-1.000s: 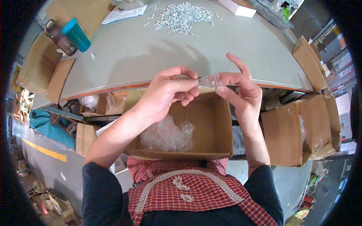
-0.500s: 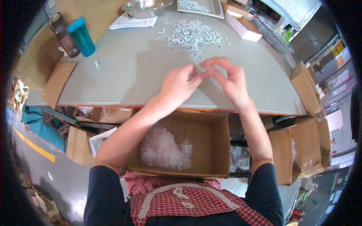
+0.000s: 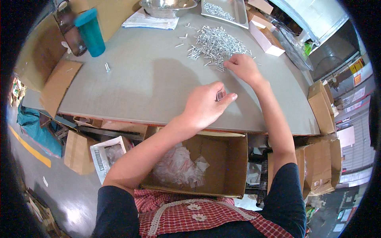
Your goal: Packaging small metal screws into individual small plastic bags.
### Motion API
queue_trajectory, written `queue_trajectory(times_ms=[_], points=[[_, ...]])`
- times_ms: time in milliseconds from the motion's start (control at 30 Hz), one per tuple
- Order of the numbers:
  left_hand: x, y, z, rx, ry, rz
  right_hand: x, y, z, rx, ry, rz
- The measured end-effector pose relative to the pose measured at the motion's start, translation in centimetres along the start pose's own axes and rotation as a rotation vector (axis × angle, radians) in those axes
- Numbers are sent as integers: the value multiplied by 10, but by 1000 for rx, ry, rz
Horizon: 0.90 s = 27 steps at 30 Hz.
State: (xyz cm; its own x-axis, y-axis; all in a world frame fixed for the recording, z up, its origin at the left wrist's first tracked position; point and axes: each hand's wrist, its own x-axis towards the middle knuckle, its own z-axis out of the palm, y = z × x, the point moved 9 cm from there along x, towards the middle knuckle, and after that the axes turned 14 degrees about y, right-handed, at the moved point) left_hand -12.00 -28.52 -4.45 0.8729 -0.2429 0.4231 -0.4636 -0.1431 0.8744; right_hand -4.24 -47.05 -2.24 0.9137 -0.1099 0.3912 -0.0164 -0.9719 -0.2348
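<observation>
Over the grey table my left hand (image 3: 206,104) is closed, thumb pointing right. Between its thumb and curled fingers shows the end of a small shiny thing (image 3: 220,95), clear with a dark edge; the rest is hidden in the hand. Farther off and to the right, my right hand (image 3: 246,68) reaches the near right edge of a pile of small silvery screw-like pins (image 3: 216,44). Its fingers are curled together at the pile, and whether they hold a pin is hidden. Below the table edge, an open cardboard box (image 3: 224,164) holds a heap of small clear plastic bags (image 3: 178,166).
A teal cup (image 3: 92,35) and a dark bottle (image 3: 71,33) stand at the left. Beyond the pile are a metal bowl (image 3: 168,8) on folded paper (image 3: 149,22), a tray (image 3: 243,16) of more pins, and a small white-sided box (image 3: 266,39). Two pins (image 3: 107,67) lie apart.
My hands were together in front of the pile; now they are apart. The right hand has gone forward to the pile, while the left has come slightly nearer and to the right.
</observation>
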Motion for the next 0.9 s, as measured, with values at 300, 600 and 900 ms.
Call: queue_trajectory(times_ms=[300, 600, 900], points=[[-4, -1, 5, -32, -51, 11, -41, -29, -20, -84, 114, -493], [-4, -5, 1, -73, -15, 9, -51, 6, -31, 146, 67, -167], [-3, -6, 1, -62, -13, 33, -80, -32, -64, 594, 43, -40]])
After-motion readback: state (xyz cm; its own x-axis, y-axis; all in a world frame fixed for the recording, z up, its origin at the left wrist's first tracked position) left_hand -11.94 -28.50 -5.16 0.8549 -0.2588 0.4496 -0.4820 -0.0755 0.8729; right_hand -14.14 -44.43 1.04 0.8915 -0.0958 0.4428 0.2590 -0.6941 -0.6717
